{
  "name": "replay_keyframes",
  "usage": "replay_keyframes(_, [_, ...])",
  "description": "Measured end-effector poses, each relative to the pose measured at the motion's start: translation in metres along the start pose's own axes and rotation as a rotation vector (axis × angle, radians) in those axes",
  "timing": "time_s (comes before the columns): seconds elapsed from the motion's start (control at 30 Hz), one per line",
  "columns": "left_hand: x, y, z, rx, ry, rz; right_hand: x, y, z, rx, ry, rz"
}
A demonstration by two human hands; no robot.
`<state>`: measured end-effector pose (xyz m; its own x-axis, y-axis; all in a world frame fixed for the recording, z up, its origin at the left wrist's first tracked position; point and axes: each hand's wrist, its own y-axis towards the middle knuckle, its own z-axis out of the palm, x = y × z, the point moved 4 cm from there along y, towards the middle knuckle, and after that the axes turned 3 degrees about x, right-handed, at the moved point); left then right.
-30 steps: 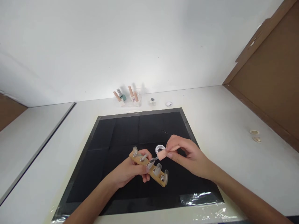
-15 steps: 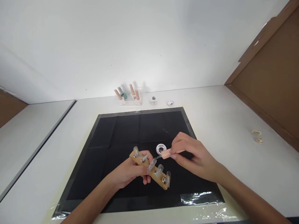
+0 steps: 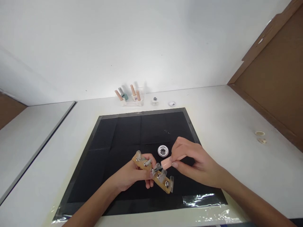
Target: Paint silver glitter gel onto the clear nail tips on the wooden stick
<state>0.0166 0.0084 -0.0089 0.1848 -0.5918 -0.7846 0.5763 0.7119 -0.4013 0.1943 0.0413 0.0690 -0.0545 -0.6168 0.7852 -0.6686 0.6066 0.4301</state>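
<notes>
My left hand (image 3: pixel 132 174) is closed round a wooden nail-tip holder (image 3: pixel 153 173) that carries several clear false nails on metal studs, held above a black mat (image 3: pixel 113 142). My right hand (image 3: pixel 194 164) pinches a peach-coloured polish brush cap (image 3: pixel 169 161), and its brush tip touches a clear nail near the middle of the holder. A small round open pot (image 3: pixel 162 150) with dark contents sits on the mat just behind the holder.
Several nail polish bottles (image 3: pixel 129 94) stand at the back of the white table, with a small jar (image 3: pixel 154 101) and a lid (image 3: pixel 172 103) to their right. Two small round pieces (image 3: pixel 260 136) lie at the right. A brown board (image 3: pixel 272 63) leans at the far right.
My right hand has moved the brush from the small pot down and left onto a nail on the holder. My left hand has tilted the holder slightly.
</notes>
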Motion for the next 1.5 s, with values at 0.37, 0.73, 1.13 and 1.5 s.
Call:
replay_keyframes(0.37, [0.001,-0.001,-0.004,-0.023,0.015,-0.012,-0.023,-0.004,-0.013,-0.137,-0.034,0.395])
replay_keyframes(0.73, [-0.012,-0.004,-0.013,-0.147,0.086,-0.015,-0.049,-0.009,0.000,-0.067,-0.009,0.677])
replay_keyframes(1.13, [-0.006,-0.001,-0.015,-0.201,0.119,-0.127,-0.060,-0.014,0.005,-0.069,0.073,0.719])
replay_keyframes(1.5, [-0.004,0.000,-0.015,-0.157,0.099,-0.115,-0.058,-0.009,0.003,-0.010,0.166,0.655])
